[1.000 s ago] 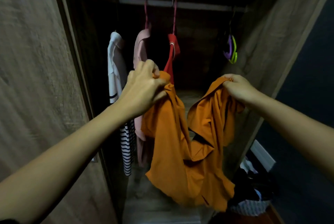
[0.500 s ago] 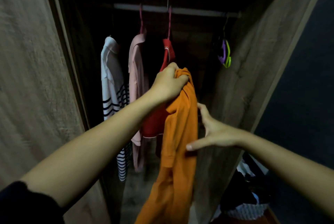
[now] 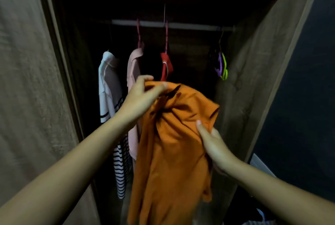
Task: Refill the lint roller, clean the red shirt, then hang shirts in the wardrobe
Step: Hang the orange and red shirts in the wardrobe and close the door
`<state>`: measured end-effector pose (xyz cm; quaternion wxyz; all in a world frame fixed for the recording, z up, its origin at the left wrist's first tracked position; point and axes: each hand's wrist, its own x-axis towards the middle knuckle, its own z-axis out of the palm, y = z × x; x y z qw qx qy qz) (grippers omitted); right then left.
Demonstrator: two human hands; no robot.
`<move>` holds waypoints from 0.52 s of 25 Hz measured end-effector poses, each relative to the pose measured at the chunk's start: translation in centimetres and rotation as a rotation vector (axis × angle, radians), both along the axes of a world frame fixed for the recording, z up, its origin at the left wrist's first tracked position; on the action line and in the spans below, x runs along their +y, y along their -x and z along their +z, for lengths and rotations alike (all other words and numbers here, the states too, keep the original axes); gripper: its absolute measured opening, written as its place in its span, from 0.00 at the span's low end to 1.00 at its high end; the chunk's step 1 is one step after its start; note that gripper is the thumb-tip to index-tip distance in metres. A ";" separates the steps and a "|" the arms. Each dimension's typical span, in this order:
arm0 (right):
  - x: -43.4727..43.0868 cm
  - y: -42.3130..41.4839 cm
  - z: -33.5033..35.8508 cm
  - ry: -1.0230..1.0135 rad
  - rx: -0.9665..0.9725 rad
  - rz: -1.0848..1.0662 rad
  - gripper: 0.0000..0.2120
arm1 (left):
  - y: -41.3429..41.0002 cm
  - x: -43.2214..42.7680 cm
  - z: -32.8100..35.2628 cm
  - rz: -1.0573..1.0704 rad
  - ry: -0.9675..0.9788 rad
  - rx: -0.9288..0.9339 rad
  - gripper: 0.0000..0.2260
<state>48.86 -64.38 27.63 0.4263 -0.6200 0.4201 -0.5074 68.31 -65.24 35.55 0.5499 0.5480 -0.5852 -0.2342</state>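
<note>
Orange shirt [image 3: 168,152]: 1, held up before the wardrobe [image 3: 253,79]. My left hand [image 3: 139,97] pinches its top edge; my right hand [image 3: 213,145] grips its right side, thumb on the cloth. Rail [image 3: 190,26]: 3 hung shirts, left to right: striped [image 3: 108,83], pink [image 3: 133,65], red shirt [image 3: 165,67]. Hangers [image 3: 222,68]: far right.

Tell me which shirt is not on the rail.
The orange shirt: it is held up, while the striped shirt, pink shirt and red shirt hang from the rail.

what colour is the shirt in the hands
The shirt is plain orange; the head view shows it best.
</note>
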 end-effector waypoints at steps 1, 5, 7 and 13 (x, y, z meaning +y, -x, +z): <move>-0.2 0.2 0.9 0.023 -0.020 -0.001 0.09 | -0.7 0.2 -1.0 0.042 -0.058 -0.318 0.27; -0.6 -0.2 3.3 0.179 0.126 0.094 0.08 | 0.3 1.5 -4.4 0.153 0.132 -0.625 0.26; -0.6 -0.6 4.1 0.251 0.189 0.142 0.07 | 1.3 1.5 -4.8 -0.179 0.063 -0.235 0.26; -0.6 -0.1 3.9 0.367 0.286 0.200 0.06 | 3.3 1.1 -4.2 -0.375 0.145 0.141 0.15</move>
